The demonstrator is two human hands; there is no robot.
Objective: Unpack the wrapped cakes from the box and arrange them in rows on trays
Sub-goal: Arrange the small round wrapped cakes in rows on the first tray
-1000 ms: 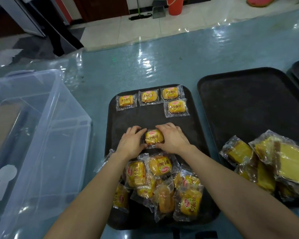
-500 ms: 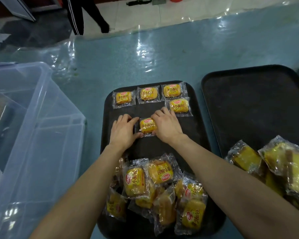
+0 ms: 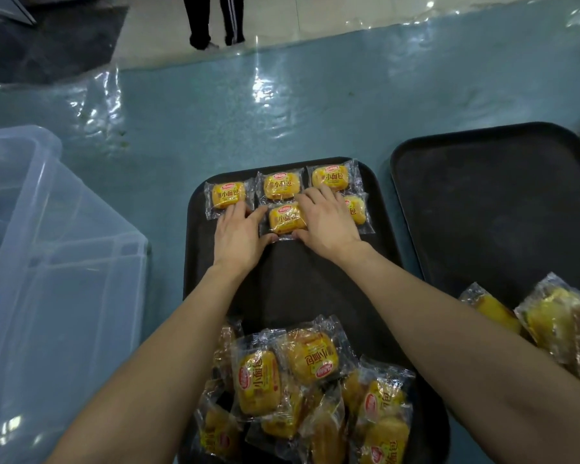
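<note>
On the middle black tray (image 3: 298,286), three wrapped yellow cakes form a back row (image 3: 282,185). Just in front of that row lies another wrapped cake (image 3: 287,220), flanked by my hands. My left hand (image 3: 240,232) touches its left side with fairly straight fingers and its thumb at the near edge. My right hand (image 3: 325,222) lies over its right end and partly hides a second-row cake (image 3: 357,211) to the right. A loose pile of wrapped cakes (image 3: 308,390) covers the tray's near end.
A clear plastic box (image 3: 57,262) stands at the left. A second black tray (image 3: 499,209) lies to the right, with larger wrapped cake slices (image 3: 549,319) at its near edge. A person's legs (image 3: 215,21) stand beyond the table's far edge.
Both hands have slid the cake away from me, from mid-tray up to the second row beside the right-hand cake.
</note>
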